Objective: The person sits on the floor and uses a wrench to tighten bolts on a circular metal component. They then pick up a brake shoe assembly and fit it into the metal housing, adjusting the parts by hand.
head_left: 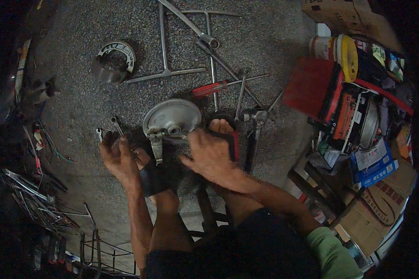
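Note:
A round grey metal brake plate point(174, 114) stands tilted in front of my feet, its central boss facing me. A metal lever arm point(157, 148) hangs from its lower left. My left hand point(121, 160) is left of the plate, fingers curled round the shaft of a small wrench point(115, 122); the fingers hide its lower part. Beside it the end of a second wrench point(99, 134) shows at the fingertips. My right hand point(212, 156) is at the plate's lower right edge, palm down and blurred; its fingertips are hidden, and any grip cannot be made out.
Curved brake shoes point(121, 53) lie at the upper left. Several T-handle wrenches point(165, 72), a red-handled screwdriver point(209, 89), a combination wrench point(241, 95) and a hammer point(255, 116) lie beyond the plate. Boxes, a red case point(309, 88) and a yellow-lidded bucket point(348, 58) crowd the right.

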A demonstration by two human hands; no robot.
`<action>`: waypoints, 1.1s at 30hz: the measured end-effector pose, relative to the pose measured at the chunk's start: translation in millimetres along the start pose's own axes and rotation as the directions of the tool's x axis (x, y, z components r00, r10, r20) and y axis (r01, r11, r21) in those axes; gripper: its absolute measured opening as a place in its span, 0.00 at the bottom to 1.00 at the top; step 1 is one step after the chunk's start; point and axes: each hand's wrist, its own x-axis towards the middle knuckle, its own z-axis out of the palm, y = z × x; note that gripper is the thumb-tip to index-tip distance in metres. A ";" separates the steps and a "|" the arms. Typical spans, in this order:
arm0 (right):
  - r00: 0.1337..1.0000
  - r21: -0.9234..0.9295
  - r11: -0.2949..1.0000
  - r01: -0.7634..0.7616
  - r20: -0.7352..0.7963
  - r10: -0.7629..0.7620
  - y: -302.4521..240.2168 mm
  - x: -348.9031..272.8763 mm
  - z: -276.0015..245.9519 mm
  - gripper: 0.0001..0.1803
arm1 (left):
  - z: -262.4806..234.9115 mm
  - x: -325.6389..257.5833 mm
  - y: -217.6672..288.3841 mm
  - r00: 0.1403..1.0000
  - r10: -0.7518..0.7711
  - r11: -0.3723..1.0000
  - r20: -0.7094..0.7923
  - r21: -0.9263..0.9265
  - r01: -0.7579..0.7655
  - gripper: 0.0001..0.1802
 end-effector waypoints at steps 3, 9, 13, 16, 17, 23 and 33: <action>0.994 0.084 0.996 -0.036 0.106 0.028 -3.5 1.3 28.8 0.22 | -0.9 0.2 -1.6 0.999 0.010 1.000 0.052 0.017 -0.011 0.22; 0.988 -0.138 0.988 0.075 -0.127 -0.093 -8.0 11.7 35.3 0.08 | 6.8 -5.9 7.1 0.995 -0.080 0.995 0.052 -0.051 0.083 0.22; 0.979 -0.148 0.983 0.112 -0.152 -0.135 -5.4 9.4 40.3 0.10 | 5.3 -7.2 9.0 0.986 -0.142 0.989 0.089 -0.029 0.146 0.20; 0.984 -0.123 0.985 0.121 -0.118 -0.136 -6.1 9.5 38.2 0.11 | 5.5 -6.5 6.2 0.994 -0.060 0.998 0.093 -0.020 0.062 0.19; 0.985 -0.112 0.986 0.121 -0.105 -0.133 -6.5 9.2 37.6 0.11 | 5.1 -8.3 8.7 0.992 -0.069 0.997 0.101 -0.013 0.071 0.19; 0.991 -0.096 0.988 0.119 -0.057 -0.125 -0.3 10.0 30.3 0.17 | 3.9 -33.6 35.5 0.955 -0.063 0.929 0.290 0.367 -0.050 0.17; 0.906 0.621 0.671 -0.405 0.173 0.387 20.5 38.8 -5.4 0.23 | 4.0 -33.0 17.0 0.851 -0.291 0.955 0.437 0.185 0.231 0.12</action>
